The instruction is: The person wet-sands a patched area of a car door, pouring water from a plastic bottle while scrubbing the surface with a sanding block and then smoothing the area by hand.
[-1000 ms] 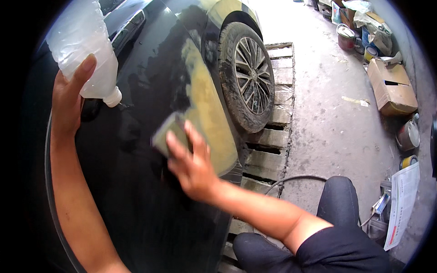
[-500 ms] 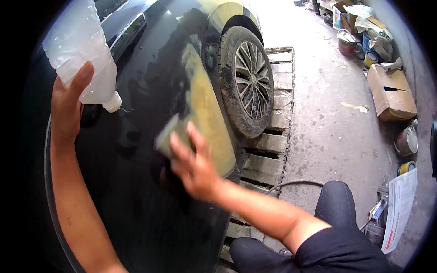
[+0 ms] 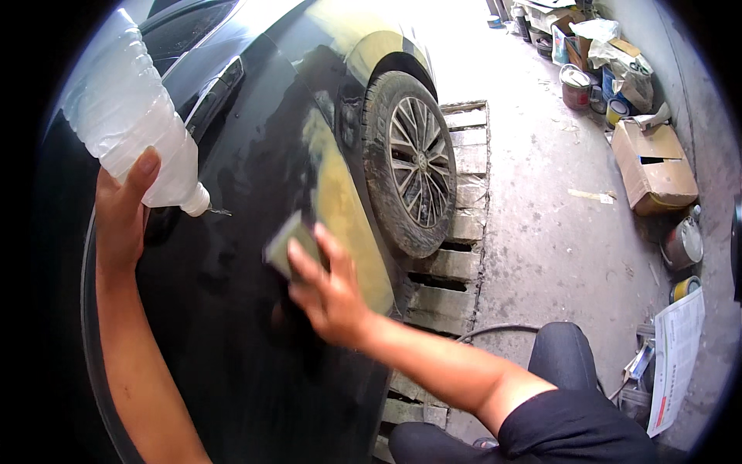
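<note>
In my left hand (image 3: 124, 205) is a translucent plastic bottle (image 3: 135, 116), tilted neck-down toward the car, with a thin stream of clear liquid leaving its mouth. My right hand (image 3: 332, 290) grips a greyish-green block (image 3: 290, 243), perhaps a sanding block or sponge, against the dark car door (image 3: 224, 309). Its exact kind is hard to make out. Just right of the block, a yellowish filler patch (image 3: 344, 209) runs down the panel's edge. The door's surface looks wet around both hands.
Beyond the patch stands a car wheel (image 3: 417, 162) above a slatted floor grate (image 3: 444, 290). A hose (image 3: 498, 327) lies near my knee. Along the right wall sit a cardboard box (image 3: 657, 166), paint cans (image 3: 684, 241) and a printed sheet (image 3: 678, 359).
My view has shifted slightly, so the car and wheel sit lower. The bottle tips further sideways, and its stream shows more clearly. The right hand stays at the panel with the block.
</note>
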A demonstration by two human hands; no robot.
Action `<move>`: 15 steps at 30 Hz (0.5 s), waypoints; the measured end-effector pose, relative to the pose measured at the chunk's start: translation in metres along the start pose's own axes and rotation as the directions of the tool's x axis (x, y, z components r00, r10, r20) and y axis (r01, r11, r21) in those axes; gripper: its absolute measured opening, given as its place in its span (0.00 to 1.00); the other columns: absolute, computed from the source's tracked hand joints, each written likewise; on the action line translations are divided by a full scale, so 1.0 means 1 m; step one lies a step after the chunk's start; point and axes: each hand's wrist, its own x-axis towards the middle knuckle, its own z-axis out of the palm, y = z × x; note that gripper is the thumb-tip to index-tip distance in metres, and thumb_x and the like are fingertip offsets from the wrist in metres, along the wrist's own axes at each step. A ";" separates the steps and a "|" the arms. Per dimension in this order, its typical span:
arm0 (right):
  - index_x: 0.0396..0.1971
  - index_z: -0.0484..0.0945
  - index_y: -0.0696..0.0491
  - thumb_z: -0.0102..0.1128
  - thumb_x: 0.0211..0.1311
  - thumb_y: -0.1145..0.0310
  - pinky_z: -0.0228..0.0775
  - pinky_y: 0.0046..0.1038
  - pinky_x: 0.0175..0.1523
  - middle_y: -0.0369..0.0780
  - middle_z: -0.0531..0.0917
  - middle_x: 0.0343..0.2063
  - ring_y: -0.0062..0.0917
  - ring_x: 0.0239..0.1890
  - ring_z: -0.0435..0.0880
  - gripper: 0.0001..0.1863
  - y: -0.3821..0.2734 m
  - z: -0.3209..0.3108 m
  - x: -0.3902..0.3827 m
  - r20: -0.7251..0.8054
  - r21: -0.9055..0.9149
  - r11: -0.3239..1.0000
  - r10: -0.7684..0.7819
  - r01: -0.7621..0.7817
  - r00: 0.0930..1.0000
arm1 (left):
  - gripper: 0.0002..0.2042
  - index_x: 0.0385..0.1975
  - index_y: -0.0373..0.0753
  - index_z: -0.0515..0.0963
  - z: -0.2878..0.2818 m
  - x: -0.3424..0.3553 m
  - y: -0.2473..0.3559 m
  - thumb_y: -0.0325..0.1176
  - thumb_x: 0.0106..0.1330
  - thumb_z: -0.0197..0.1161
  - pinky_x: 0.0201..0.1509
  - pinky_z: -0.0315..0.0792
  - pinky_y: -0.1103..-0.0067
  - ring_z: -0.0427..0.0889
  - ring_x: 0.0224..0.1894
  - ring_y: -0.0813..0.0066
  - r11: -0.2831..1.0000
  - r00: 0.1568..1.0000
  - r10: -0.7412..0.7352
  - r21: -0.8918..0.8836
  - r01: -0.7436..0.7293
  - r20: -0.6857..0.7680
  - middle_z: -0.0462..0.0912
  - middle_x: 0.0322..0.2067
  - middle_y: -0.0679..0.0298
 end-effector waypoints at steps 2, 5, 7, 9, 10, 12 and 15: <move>0.70 0.68 0.41 0.66 0.62 0.65 0.57 0.51 0.69 0.56 0.62 0.68 0.54 0.68 0.63 0.35 0.023 0.013 0.083 -0.148 -0.043 0.999 0.026 -0.033 0.989 | 0.38 0.66 0.32 0.66 -0.010 0.005 0.016 0.53 0.65 0.70 0.66 0.69 0.68 0.78 0.59 0.64 1.000 0.999 -0.018 -0.021 0.018 0.031 0.78 0.55 0.54; 0.67 0.71 0.44 0.62 0.66 0.58 0.62 0.50 0.66 0.55 0.65 0.65 0.51 0.65 0.67 0.29 0.061 -0.008 0.191 -0.171 -0.223 0.952 0.175 -0.211 0.970 | 0.38 0.66 0.32 0.65 -0.004 0.003 0.005 0.52 0.65 0.70 0.66 0.69 0.68 0.78 0.59 0.63 0.994 0.999 -0.033 -0.099 0.036 0.032 0.77 0.55 0.54; 0.68 0.71 0.44 0.63 0.66 0.57 0.62 0.49 0.67 0.56 0.65 0.65 0.52 0.65 0.68 0.30 0.056 -0.016 0.202 -0.150 -0.228 0.932 0.254 -0.283 0.956 | 0.38 0.66 0.32 0.65 0.002 0.000 -0.001 0.52 0.66 0.70 0.66 0.69 0.68 0.77 0.59 0.63 0.990 0.999 -0.038 -0.133 0.042 0.034 0.77 0.56 0.54; 0.67 0.71 0.45 0.65 0.64 0.59 0.62 0.49 0.68 0.58 0.67 0.64 0.56 0.65 0.69 0.31 0.065 -0.005 0.171 -0.186 -0.218 0.970 0.066 -0.107 0.980 | 0.38 0.66 0.32 0.65 0.003 0.001 0.010 0.51 0.66 0.70 0.66 0.69 0.68 0.77 0.60 0.63 0.987 0.998 -0.032 -0.158 0.039 0.048 0.77 0.56 0.54; 0.67 0.72 0.44 0.67 0.62 0.62 0.63 0.49 0.69 0.58 0.66 0.65 0.56 0.65 0.68 0.32 0.045 0.002 0.134 -0.162 -0.167 0.984 0.035 -0.063 0.986 | 0.38 0.66 0.32 0.65 -0.003 0.000 0.011 0.51 0.65 0.70 0.66 0.69 0.68 0.77 0.60 0.63 0.992 0.999 -0.031 -0.120 0.034 0.028 0.77 0.56 0.54; 0.69 0.70 0.40 0.69 0.60 0.65 0.60 0.49 0.70 0.55 0.62 0.68 0.54 0.68 0.65 0.35 0.017 0.002 0.056 -0.050 -0.094 0.995 -0.015 0.010 0.999 | 0.38 0.66 0.32 0.65 -0.002 -0.004 0.003 0.52 0.65 0.71 0.66 0.69 0.68 0.77 0.60 0.63 0.996 0.999 -0.031 -0.085 0.030 -0.009 0.77 0.56 0.54; 0.69 0.71 0.40 0.68 0.57 0.68 0.58 0.50 0.68 0.54 0.63 0.68 0.53 0.70 0.64 0.37 -0.008 -0.004 0.015 0.033 -0.035 0.999 -0.001 0.002 0.999 | 0.40 0.67 0.31 0.64 -0.004 -0.002 -0.002 0.53 0.64 0.71 0.66 0.69 0.67 0.77 0.60 0.63 0.996 1.000 -0.028 -0.081 0.029 0.007 0.76 0.56 0.53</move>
